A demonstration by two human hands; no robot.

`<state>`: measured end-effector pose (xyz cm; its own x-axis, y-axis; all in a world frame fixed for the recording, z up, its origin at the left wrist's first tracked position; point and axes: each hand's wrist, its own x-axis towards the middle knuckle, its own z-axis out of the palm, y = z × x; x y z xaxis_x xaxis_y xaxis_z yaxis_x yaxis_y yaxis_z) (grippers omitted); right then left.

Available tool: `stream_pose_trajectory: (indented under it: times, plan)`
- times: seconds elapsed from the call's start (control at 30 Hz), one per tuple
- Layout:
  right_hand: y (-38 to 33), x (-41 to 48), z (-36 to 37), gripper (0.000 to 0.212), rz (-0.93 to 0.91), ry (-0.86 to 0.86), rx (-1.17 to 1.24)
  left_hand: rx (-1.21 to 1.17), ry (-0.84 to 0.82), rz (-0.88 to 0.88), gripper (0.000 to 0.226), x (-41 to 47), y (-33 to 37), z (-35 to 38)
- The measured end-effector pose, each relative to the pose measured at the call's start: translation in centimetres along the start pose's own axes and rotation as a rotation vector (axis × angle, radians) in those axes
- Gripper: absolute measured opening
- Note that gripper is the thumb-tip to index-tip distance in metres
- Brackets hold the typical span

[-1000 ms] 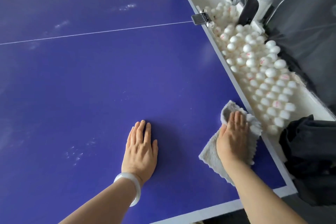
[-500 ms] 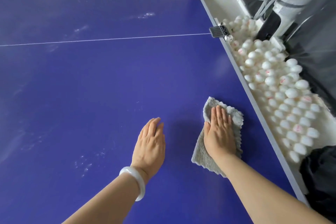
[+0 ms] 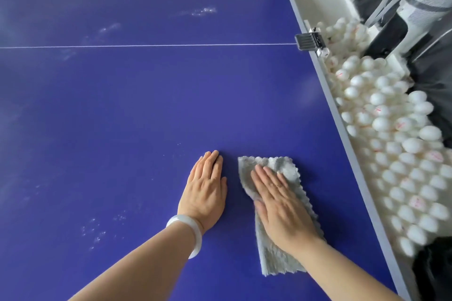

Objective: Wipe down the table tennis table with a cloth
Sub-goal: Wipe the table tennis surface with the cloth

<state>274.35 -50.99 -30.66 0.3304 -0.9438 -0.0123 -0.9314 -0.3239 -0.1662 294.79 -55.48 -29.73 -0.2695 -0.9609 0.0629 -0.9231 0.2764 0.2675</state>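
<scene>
Both hands lie flat, fingers straight, gripping nothing: your left hand (image 3: 206, 190) bare on the bench (image 3: 146, 105), your right hand (image 3: 281, 205) pressing the cloth (image 3: 276, 261) just beside it. Soft, light and limp, the cloth may bunch; press through its middle. Its long axis runs away from you, far end leaning left. Farther off, smudges (image 3: 203, 11) show.

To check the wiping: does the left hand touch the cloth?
Apart. The head view shows a strip of blue table between the left hand and the cloth; only the right hand presses it.
</scene>
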Motion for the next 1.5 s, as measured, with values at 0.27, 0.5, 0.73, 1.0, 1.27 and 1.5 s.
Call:
stream_pose_trajectory:
  times: [0.27,0.5,0.73,1.0,1.27,1.5]
  plan:
    - [1.3,8.9,0.0,0.057,0.283,0.056,0.03,0.026,-0.012,-0.023,0.053,-0.1,0.2,-0.1]
    - [9.8,2.6,-2.0,0.053,-0.034,-0.025,-0.006,0.053,-0.04,-0.042,0.055,0.0,0.5,-0.4]
    - [10.3,7.9,-1.7,0.056,0.463,0.033,-0.044,0.066,-0.046,-0.043,0.054,-0.1,0.8,-0.6]
    - [9.9,-3.9,-2.3,0.057,0.336,0.013,-0.138,0.091,-0.045,-0.026,0.052,0.7,1.2,-1.0]
    - [11.9,3.5,-3.5,0.062,0.35,-0.054,-0.088,0.061,-0.087,0.097,0.053,11.1,3.5,0.1]
    - [15.7,10.1,-2.9,0.059,0.337,0.002,-0.032,0.074,-0.059,0.011,0.055,15.5,3.1,1.8]
